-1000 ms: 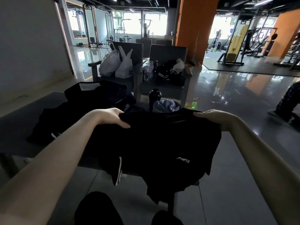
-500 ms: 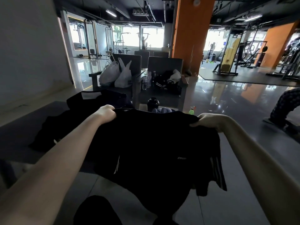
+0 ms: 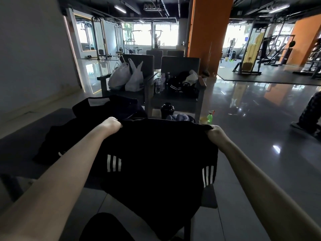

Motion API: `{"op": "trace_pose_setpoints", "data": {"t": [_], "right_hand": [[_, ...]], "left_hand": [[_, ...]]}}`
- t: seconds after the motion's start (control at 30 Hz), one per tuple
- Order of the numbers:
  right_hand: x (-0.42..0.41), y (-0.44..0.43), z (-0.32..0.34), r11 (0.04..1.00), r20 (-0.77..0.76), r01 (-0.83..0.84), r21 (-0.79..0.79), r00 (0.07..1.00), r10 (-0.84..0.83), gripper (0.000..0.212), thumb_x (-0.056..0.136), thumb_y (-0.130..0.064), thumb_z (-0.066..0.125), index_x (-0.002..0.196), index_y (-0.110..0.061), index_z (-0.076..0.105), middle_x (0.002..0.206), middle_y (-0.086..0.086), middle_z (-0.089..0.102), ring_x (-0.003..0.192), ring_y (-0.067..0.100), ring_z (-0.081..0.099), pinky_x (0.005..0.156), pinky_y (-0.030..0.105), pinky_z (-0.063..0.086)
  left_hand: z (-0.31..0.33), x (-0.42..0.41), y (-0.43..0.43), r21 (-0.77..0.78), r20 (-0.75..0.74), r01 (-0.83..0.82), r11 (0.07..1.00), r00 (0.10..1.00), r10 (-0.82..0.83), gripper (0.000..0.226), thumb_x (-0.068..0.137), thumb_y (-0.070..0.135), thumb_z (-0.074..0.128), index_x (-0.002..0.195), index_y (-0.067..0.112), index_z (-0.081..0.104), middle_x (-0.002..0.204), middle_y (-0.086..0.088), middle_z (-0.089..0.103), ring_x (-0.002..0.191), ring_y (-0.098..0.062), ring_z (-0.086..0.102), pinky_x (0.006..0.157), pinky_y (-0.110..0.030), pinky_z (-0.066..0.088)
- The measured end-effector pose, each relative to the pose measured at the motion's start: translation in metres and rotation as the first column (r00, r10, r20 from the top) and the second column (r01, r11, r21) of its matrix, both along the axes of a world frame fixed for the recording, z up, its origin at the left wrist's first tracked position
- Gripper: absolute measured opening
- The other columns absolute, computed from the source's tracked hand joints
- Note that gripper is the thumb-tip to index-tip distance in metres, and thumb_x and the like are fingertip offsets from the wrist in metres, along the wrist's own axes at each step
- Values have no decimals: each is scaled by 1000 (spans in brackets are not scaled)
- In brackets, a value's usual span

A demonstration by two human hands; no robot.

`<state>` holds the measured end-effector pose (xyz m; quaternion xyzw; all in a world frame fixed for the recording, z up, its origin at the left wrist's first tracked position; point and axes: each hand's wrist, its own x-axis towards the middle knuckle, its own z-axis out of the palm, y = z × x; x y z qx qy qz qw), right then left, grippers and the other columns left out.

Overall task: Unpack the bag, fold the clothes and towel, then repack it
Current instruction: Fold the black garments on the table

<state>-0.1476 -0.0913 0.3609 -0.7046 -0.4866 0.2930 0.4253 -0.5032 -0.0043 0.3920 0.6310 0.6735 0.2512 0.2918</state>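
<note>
Here's the fold stage under way: the left hand and right hand have the black three-stripe garment stretched between them. The fingers of both hands are curled tight over its top edge, one at each upper corner. The cloth is taut across the top and hangs over the near edge of the worktop, with its lower part dropping past that edge toward the floor. White stripes show on both sides, so it's spread fairly flat, though whether it's a shirt or shorts I can't tell in this dim light. Behind it, a heap of dark clothes lies on the left part of the worktop, and what looks like the black bag sits along the far edge. A black shaker bottle and a blue-grey towel are bunched toward the far right corner, and a green spray bottle stands just past it. Unpacking looks done, and the towel and the heap appear unfolded, so I'd put this in the early to middle part of the folding. As I read it, the next move is to lay the garment flat on bare worktop, or bring the two held corners together for a half fold. The hanging hem has to clear the near edge and not drag the heap along with it.
</note>
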Motion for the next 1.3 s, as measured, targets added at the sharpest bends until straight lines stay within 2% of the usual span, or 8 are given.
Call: {"op": "trace_pose_setpoints", "data": {"t": [0.2,0.37,0.63,0.77,0.9,1.03,1.13,1.3], "right_hand": [[8,-3,12,974,-64,-17,-227,998,2,20,86,-12,63,69,-3,59,61,8,58,49,16,55,36,13,40],[8,28,-3,988,3,110,-108,994,-110,26,83,-23,64,62,-8,62,58,4,56,54,18,53,53,25,40],[5,118,-26,965,43,252,78,966,-256,31,87,-21,52,57,-13,49,60,2,50,59,18,45,53,30,33],[12,173,-42,946,114,308,100,941,-319,22,84,-15,47,63,-10,52,66,7,54,68,25,49,58,33,35],[20,216,-68,942,251,316,115,908,-335,19,88,-16,46,86,-9,64,80,9,59,76,27,53,64,30,37],[29,249,-100,935,365,336,115,861,-354,24,91,-19,45,99,-9,66,94,14,67,80,30,56,66,31,38],[32,265,-118,936,477,348,51,815,-329,28,94,-21,43,110,-7,61,109,20,63,102,37,57,81,40,43],[16,253,-137,927,692,253,275,617,-374,33,85,-14,58,116,-4,54,121,19,52,112,38,46,93,49,35]], "left_hand": [[20,-24,5,-377,-152,221,899,943,-296,29,84,34,69,92,6,72,93,-11,73,86,-28,69,89,-40,54],[11,-6,36,-95,-194,150,984,967,-166,5,85,11,63,82,10,67,84,-9,64,74,-21,60,70,-27,45],[-27,22,120,181,-395,-8,984,915,80,34,83,2,42,104,15,65,102,-10,63,92,-30,61,75,-36,52],[-52,39,166,260,-600,1,966,783,160,25,89,3,44,102,9,65,112,-13,59,105,-30,54,71,-36,44],[-78,56,207,313,-743,57,948,637,207,19,89,-7,47,91,3,63,107,-14,56,70,-21,51,51,-28,35],[-102,72,242,313,-504,-118,942,821,270,22,88,-10,47,97,2,63,102,-15,62,82,-27,60,61,-31,44],[-121,83,253,286,-229,-187,940,939,256,34,92,-1,48,124,7,55,125,-14,54,106,-31,58,76,-34,47],[-172,91,230,246,-296,210,946,946,-133,46,96,23,51,140,13,41,146,-1,33,123,-26,47,104,-41,38]]}}
